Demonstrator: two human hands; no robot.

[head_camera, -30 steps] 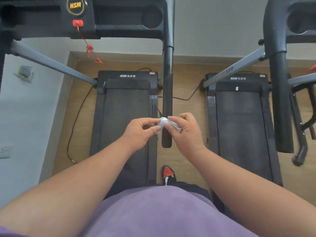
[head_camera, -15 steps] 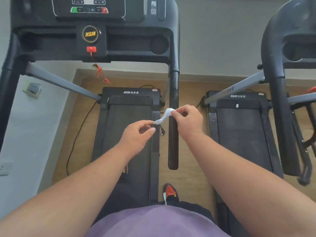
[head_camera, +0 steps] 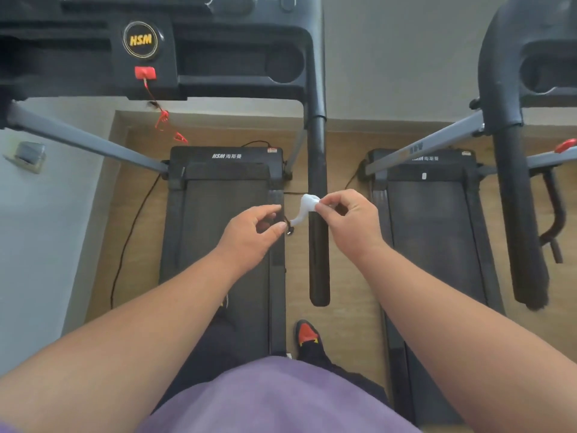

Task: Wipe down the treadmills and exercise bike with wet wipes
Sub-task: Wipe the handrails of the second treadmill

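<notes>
— Grip status? Both pinching: right hand point(head_camera: 346, 220) holds the bunched end of the white twisted wet wipe point(head_camera: 304, 209), left hand point(head_camera: 253, 232) its thin tail.
— Where?
— Stretched between hands, over the black foam treadmill handrail point(head_camera: 318, 260).

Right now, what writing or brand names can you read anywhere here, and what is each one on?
"HSM": gold letters on the round badge of the left treadmill's console.
"HSM", then characters too small to read: on the left treadmill's front cover.
Similar white lettering on the right treadmill's front cover: too blurred to read.
Small stickers on both covers: unreadable.
</notes>
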